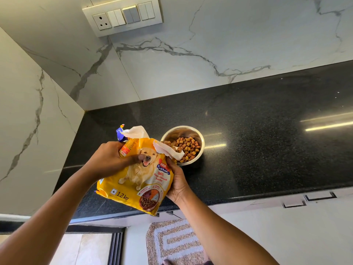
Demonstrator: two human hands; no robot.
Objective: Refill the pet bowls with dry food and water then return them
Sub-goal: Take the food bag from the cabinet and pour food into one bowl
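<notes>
A yellow dog food bag (139,180) with a dog picture is held over the front of the black counter, its torn white mouth tipped toward a steel bowl (198,136). Brown kibble (188,148) lies in the bowl, covering much of its bottom. My left hand (112,159) grips the bag near its top left, thumb across the front. My right hand (176,180) holds the bag's right side from underneath, just in front of the bowl. Only one bowl is in view.
The black granite counter (257,142) runs right from a corner of marble walls. A switch and socket panel (122,16) sits on the back wall. Drawer handles (320,197) line the white cabinet front. A patterned mat (175,241) lies on the floor below.
</notes>
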